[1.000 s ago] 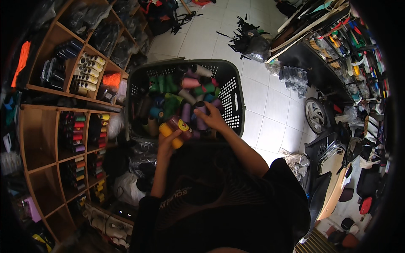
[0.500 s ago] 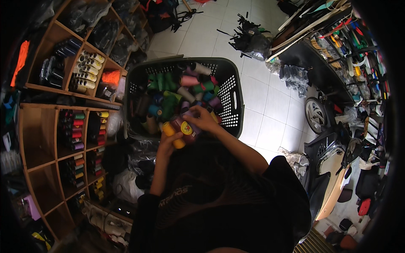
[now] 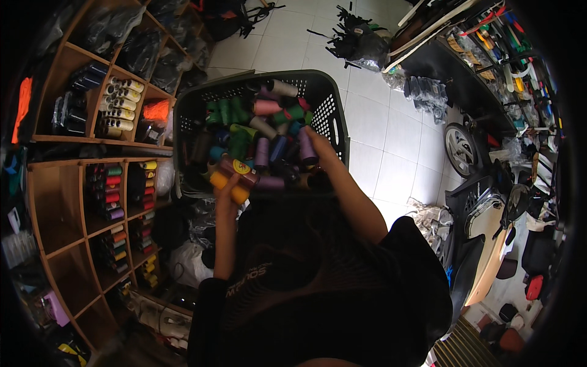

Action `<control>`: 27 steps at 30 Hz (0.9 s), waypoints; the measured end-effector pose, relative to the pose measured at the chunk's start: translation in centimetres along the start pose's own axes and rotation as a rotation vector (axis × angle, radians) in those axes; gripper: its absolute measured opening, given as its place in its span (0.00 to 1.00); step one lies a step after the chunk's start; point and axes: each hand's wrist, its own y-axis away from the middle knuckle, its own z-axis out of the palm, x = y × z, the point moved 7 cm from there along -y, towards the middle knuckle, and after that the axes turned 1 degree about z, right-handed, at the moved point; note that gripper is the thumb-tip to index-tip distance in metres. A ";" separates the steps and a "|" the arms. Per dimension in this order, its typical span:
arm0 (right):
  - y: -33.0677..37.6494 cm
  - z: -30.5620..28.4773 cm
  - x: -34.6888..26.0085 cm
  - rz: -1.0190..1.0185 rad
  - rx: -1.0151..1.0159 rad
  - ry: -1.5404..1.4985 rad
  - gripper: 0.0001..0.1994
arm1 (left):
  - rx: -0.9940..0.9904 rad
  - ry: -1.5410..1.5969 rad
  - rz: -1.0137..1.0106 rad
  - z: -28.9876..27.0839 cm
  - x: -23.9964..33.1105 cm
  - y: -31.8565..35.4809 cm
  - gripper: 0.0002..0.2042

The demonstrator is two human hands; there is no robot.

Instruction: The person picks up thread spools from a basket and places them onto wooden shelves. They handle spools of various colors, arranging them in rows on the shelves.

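Observation:
My left hand (image 3: 226, 189) is wrapped round two thread spools over the near left part of a dark basket (image 3: 343, 109). One is a yellow thread spool (image 3: 236, 193); against it lies a maroon thread spool (image 3: 243, 175) with a round yellow label on its end. At the basket's right side my right hand (image 3: 321, 148) grips a purple thread spool (image 3: 307, 147), which stands nearly upright among the others. Other spools fill the basket in a jumble: a pink spool (image 3: 267, 107), a white spool (image 3: 282, 88), green spools (image 3: 227, 111) and more purple ones.
Wooden cubby shelves (image 3: 56, 199) run along the left, some holding stacked spools (image 3: 114, 189) and cream spools (image 3: 124, 105). White floor tiles (image 3: 391, 147) lie right of the basket. A motorbike wheel (image 3: 458, 148) and a wooden board (image 3: 486, 260) stand farther right. Black straps (image 3: 358, 37) lie beyond.
My right hand has moved away from the left hand, rightward and forward, onto the purple spool. My left hand has shifted slightly left and forward, tilting the yellow and maroon spools.

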 end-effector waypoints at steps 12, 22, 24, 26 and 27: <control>5.6 2.2 -0.8 0.017 -0.377 0.036 0.17 | -0.093 -0.220 -0.146 3.8 -1.4 -3.1 0.25; 7.2 3.0 -0.7 -0.109 -0.396 0.031 0.18 | -0.245 -0.177 -0.227 8.3 -4.0 -4.7 0.23; 7.0 2.5 -0.1 -0.158 -0.387 0.121 0.20 | -0.266 -0.208 -0.247 8.5 -4.4 -4.7 0.22; 6.1 1.8 0.8 -0.182 -0.314 0.253 0.23 | -0.257 -0.261 -0.256 8.6 -4.8 -4.9 0.22; 5.7 1.5 1.3 -0.192 -0.276 0.319 0.25 | -0.253 -0.288 -0.261 8.5 -5.1 -5.0 0.21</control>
